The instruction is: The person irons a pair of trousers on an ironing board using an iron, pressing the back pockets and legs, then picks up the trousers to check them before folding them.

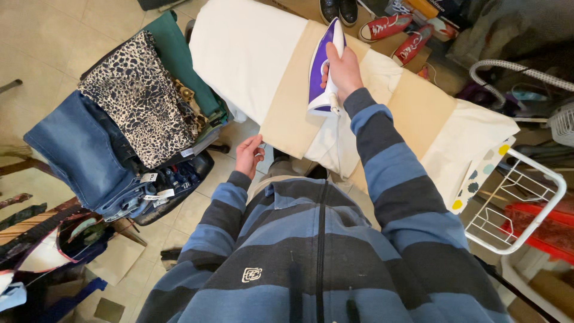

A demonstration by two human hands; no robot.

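Our right hand (342,70) has its fingers wrapped tight round the handle of the purple-and-white steam iron (326,67), thumb on the near side. The iron rests soleplate-down on the beige cloth (293,104), its pointed nose aimed away from us. Our left hand (249,154) pinches the near edge of that cloth, where it hangs over the ironing board (239,54); thumb and fingertips are closed on the hem.

We judge the step in hand to be pressing the beige cloth, with the far half already under the iron. The next move calls for light tension from the left hand so that the fabric lies flat, and a level stroke along the panel without riding up on the white garment (365,119) bunched just beside the iron.

The cloth is matt, smooth and rectangular, draped as a band across the cream board cover. The iron body is hard, glossy plastic with a tapered shape. To the left, folded blue jeans (78,149) and a leopard-print fabric (140,98) are stacked on a chair. To the right stands a white wire rack (526,203).
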